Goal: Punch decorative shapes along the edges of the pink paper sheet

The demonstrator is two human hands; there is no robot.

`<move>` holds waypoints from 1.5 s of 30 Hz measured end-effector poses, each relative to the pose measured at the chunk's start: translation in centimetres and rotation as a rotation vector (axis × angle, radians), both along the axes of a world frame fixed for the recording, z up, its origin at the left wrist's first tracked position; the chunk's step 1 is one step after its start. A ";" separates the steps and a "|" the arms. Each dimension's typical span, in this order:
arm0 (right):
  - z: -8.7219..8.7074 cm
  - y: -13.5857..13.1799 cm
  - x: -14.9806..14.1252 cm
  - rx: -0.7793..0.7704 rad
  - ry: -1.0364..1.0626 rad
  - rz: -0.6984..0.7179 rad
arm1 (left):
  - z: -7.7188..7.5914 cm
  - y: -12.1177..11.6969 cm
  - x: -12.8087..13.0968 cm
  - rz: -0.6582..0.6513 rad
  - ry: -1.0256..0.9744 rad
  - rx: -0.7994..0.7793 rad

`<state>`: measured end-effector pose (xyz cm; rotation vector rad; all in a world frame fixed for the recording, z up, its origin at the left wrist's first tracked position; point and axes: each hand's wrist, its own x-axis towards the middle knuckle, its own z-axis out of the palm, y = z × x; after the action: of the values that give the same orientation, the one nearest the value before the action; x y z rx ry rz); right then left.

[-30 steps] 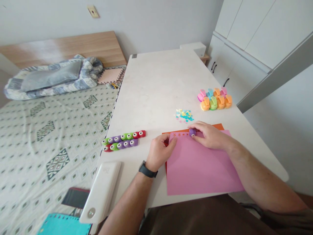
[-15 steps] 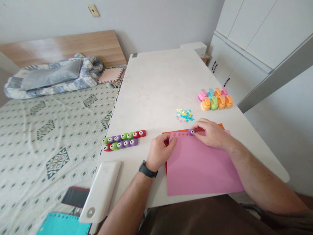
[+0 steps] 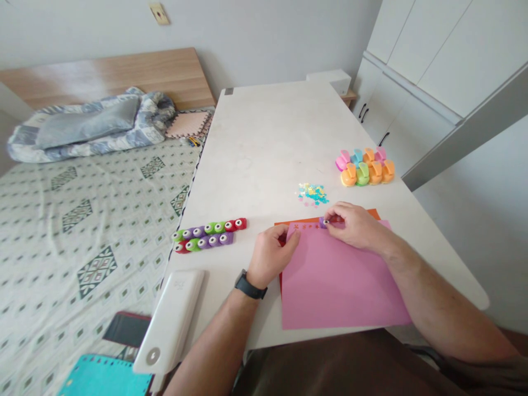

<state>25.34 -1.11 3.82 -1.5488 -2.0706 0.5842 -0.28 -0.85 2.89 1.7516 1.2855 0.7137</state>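
Note:
A pink sheet of paper [image 3: 338, 280] lies over an orange-red sheet [image 3: 373, 213] at the table's near edge. Several small flower-like holes run along the pink sheet's top left edge. My left hand [image 3: 272, 250] pinches the top left corner of the pink sheet between thumb and fingers. A small purple craft punch [image 3: 323, 222] sits on the top edge, with the thumb and fingers of my right hand [image 3: 352, 225] closed around it. Just beyond the paper lies a pile of blue, yellow and pink paper cut-outs [image 3: 313, 193].
Two rows of red, green and purple small punches [image 3: 208, 235] stand at left. Larger colourful punches [image 3: 365, 166] cluster at right. A white oblong device [image 3: 173, 319] overhangs the table's left edge, near a phone [image 3: 127, 329] and turquoise sheet [image 3: 105, 377] on the bed.
My right thumb and fingers cover slightly more of the purple punch's top than before. My left hand and the sheets stay in place; the camera view shifts slightly.

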 end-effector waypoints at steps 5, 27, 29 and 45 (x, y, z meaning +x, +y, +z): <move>-0.3 0.0 -0.3 0.024 -0.016 -0.017 | 0.0 0.0 0.0 0.007 0.001 0.004; 0.6 0.0 -0.3 0.110 -0.144 0.048 | 0.1 0.1 0.0 -0.002 -0.012 -0.005; 0.4 0.0 -0.4 0.113 -0.149 0.045 | 0.0 0.1 0.0 -0.001 -0.008 0.010; -0.4 0.4 -0.8 0.079 -0.179 0.021 | -0.2 0.0 -0.1 0.000 0.001 -0.008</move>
<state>24.50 -0.70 3.38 -1.5859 -2.2159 0.3786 -0.35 -0.81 2.73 1.7460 1.2879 0.7070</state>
